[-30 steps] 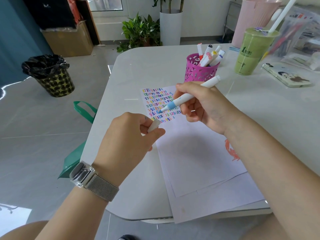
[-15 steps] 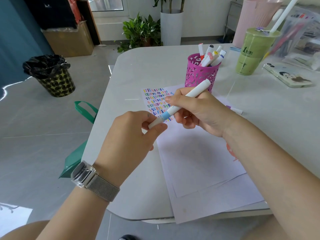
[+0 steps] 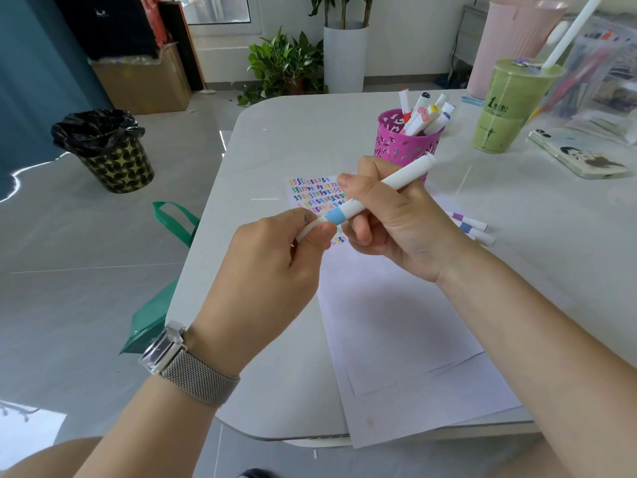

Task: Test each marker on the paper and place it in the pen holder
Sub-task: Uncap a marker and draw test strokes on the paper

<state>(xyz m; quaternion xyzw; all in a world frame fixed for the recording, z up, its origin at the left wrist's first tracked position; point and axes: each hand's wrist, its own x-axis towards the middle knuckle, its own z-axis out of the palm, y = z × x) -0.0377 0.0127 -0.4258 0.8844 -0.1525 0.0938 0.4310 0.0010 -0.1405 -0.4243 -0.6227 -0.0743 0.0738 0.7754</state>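
Note:
A white marker with a light-blue band (image 3: 382,191) is held above the paper (image 3: 396,322). My right hand (image 3: 389,222) grips its barrel. My left hand (image 3: 272,267) pinches the white cap (image 3: 310,230), which sits on the marker's tip end. Rows of small coloured test squiggles (image 3: 313,193) fill the paper's far left corner. The pink perforated pen holder (image 3: 406,146) stands just beyond my right hand with several markers in it. Two loose markers (image 3: 472,229) lie on the table to the right of my right hand.
A green drink cup with a straw (image 3: 506,108) and a phone (image 3: 579,157) are at the right back of the white table (image 3: 275,160). A clear bag of pens (image 3: 599,74) lies behind. On the floor: a bin (image 3: 107,150) and a green bag (image 3: 162,291).
The cap in my left hand and the marker tip in my right came together; the cap is now on the tip. Both hands rose slightly off the paper.

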